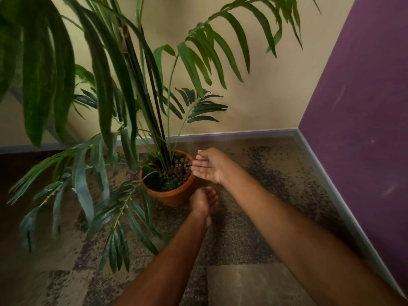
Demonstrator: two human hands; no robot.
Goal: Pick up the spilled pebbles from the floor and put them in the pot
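- The step in hand looked like the emptying one: the right hand (208, 166) lay flat and released, palm up, its fingertips at the 3 o'clock rim of the terracotta pot (174, 196), and nothing showed on the palm.
- The left hand (203, 202) sat at about 5 o'clock of the pot, just beside its wall, fingers curled in. Whether it held any pebbles I cannot tell; the fist hid its inside.
- Brown pebbles (184, 166) filled the pot's right half, around the stems of the palm plant (159, 129). No loose pebble could be picked out on the floor, though the speckled pattern might hide some.
- Next, by my judgement, the left hand needed lifting over the rim and opening there, clear of the low fronds, and then a check of the floor near the pot.
- The floor was mottled carpet (242, 228), tan and dark, with a plainer patch at 6 o'clock.
- The pot stood near a corner: a cream wall (265, 96) at 12 o'clock, a purple wall (364, 107) at 3 o'clock, a grey skirting board (242, 132) along both.
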